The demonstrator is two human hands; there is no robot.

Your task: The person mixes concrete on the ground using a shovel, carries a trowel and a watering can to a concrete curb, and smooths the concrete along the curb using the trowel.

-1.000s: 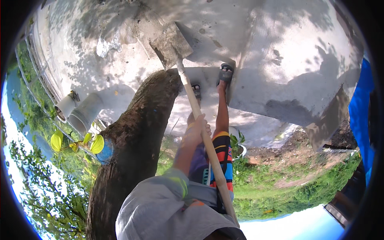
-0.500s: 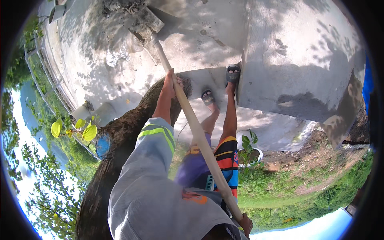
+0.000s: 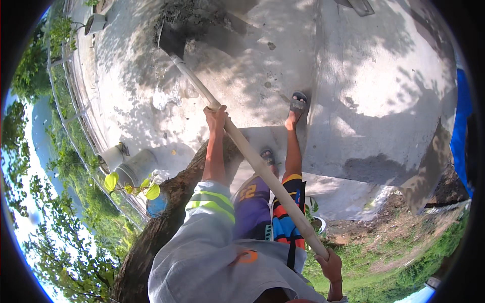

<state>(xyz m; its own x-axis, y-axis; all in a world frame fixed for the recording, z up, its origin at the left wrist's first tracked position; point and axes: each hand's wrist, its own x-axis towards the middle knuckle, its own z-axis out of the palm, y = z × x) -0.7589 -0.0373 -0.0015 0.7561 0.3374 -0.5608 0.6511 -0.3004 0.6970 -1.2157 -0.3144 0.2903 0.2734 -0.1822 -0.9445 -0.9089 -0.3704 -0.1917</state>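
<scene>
A long-handled shovel [image 3: 268, 178] runs diagonally across the view, from the far left-centre down to the near right. My left hand [image 3: 216, 117] wraps round its pale wooden handle partway up, arm stretched forward. Lower down, near the handle's end, my right hand [image 3: 331, 265] is closed round it beside my body. The dark shovel blade [image 3: 173, 41] looks tilted, against the near-left side of a dark grey heap of loose or wet material [image 3: 202, 17] on the concrete. Shadow hides how much, if anything, lies on the blade.
A thick tree trunk [image 3: 151, 237] leans along my left. Buckets [image 3: 136, 169] stand beyond it near a railing [image 3: 76, 116]. A raised concrete slab [image 3: 374, 121] borders my sandalled right foot [image 3: 297, 108]. A white-rimmed pot [image 3: 319, 224] and grass lie near right; a blue sheet [image 3: 461, 131] hangs far right.
The shovel blade has turned and now meets the heap's near-left side. My right hand shows more fully, farther from my body. My view has shifted, so the ground appears lower in it.
</scene>
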